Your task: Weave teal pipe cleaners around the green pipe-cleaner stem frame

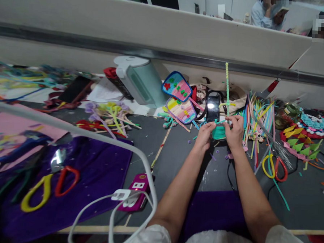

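A teal pipe-cleaner piece (218,133) sits between my two hands, over the table. My left hand (204,136) pinches its left side, fingertips closed. My right hand (234,130) is closed on its right side, thumb and forefinger together near the top edge. Rising just above the hands is a stick wrapped in yellow and green pipe cleaner (227,81); whether it joins the teal piece I cannot tell. Right behind the hands leans a phone (213,105). Small purple bits (217,152) lie on the table below them.
Bundled pipe cleaners (260,115) and scissors (275,167) lie to the right, beside a glass jar (287,113). Decorated fan shapes (177,86) and a kettle (145,80) stand behind. A white cable (146,160) arches over a pink power strip (138,192). Someone sits beyond the partition.
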`<state>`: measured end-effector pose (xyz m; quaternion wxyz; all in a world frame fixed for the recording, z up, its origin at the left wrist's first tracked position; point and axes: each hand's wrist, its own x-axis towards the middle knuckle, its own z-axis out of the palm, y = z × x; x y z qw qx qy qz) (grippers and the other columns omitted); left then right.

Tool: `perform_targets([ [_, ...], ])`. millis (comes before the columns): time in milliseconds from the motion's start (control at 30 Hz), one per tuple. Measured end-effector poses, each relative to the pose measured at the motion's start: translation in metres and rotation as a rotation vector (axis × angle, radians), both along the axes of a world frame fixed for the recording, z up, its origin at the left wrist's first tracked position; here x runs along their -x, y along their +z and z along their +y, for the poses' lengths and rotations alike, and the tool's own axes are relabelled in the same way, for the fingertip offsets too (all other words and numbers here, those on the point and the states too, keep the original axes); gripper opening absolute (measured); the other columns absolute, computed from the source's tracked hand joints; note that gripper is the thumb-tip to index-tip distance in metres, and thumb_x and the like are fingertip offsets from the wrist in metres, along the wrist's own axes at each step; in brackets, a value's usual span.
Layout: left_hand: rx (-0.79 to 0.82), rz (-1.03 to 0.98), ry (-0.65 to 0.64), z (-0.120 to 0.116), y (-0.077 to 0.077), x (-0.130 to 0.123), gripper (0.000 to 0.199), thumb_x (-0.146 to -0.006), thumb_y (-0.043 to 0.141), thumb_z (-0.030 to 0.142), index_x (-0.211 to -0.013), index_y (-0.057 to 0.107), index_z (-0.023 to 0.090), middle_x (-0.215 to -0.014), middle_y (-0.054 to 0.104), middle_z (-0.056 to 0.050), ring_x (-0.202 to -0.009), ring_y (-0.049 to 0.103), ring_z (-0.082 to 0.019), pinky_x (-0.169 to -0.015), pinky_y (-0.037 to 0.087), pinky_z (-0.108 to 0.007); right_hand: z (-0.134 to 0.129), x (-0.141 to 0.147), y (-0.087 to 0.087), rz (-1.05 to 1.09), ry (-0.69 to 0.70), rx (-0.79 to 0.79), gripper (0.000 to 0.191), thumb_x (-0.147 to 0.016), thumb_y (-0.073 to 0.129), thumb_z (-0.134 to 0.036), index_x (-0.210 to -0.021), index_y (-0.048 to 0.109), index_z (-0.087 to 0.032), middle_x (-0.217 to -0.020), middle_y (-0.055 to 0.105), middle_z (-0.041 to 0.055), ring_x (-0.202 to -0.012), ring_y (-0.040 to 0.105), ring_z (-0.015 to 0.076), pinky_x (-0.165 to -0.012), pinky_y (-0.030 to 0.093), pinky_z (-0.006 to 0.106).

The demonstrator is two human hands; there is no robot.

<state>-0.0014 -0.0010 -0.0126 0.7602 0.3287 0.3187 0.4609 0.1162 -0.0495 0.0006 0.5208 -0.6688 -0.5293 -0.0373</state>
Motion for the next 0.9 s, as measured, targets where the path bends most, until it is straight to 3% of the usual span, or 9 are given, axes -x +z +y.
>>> perform_targets([
  [333,-0.03,0.018,0.027,0.0,-0.006,-0.002,0.052,-0.045,0.095,0.046,-0.077,0.07,0.015,-0.068,0.066,0.001,-0.057,0.056,-0.01,-0.058,0.045,-0.024,-0.002,0.004,0.005,0.01,0.031,0.014,0.016,-0.09,0.061,-0.031,-0.088,0.074,-0.021,-0.108,0.057,0.0091,-0.093,0.059,0.0189,-0.084,0.053,0.033],
  [533,-0.277,0.165,0.186,0.001,-0.015,-0.007,0.035,-0.059,0.088,0.04,-0.075,0.069,0.016,-0.07,0.065,0.0,-0.062,0.053,-0.011,-0.063,0.041,-0.024,-0.003,0.008,0.008,-0.005,0.007,0.003,0.017,-0.09,0.059,-0.03,-0.087,0.073,-0.021,-0.104,0.058,0.0081,-0.089,0.059,0.0183,-0.082,0.052,0.033],
  [733,-0.67,0.504,0.403,-0.01,-0.01,-0.006,0.009,-0.078,0.073,0.027,-0.071,0.069,0.022,-0.075,0.065,-0.003,-0.075,0.056,-0.018,-0.076,0.042,-0.03,-0.006,0.011,0.01,-0.116,0.05,-0.051,0.018,-0.09,0.056,-0.025,-0.087,0.073,-0.021,-0.1,0.06,0.0079,-0.09,0.059,0.0188,-0.084,0.052,0.033],
  [900,-0.808,0.565,0.407,-0.018,-0.009,-0.005,0.007,-0.083,0.066,0.022,-0.077,0.07,0.024,-0.082,0.064,-0.005,-0.081,0.055,-0.021,-0.078,0.04,-0.03,-0.008,0.016,0.012,-0.137,0.09,-0.009,0.019,-0.092,0.055,-0.025,-0.089,0.074,-0.022,-0.103,0.061,0.0079,-0.094,0.061,0.0191,-0.085,0.052,0.033],
])
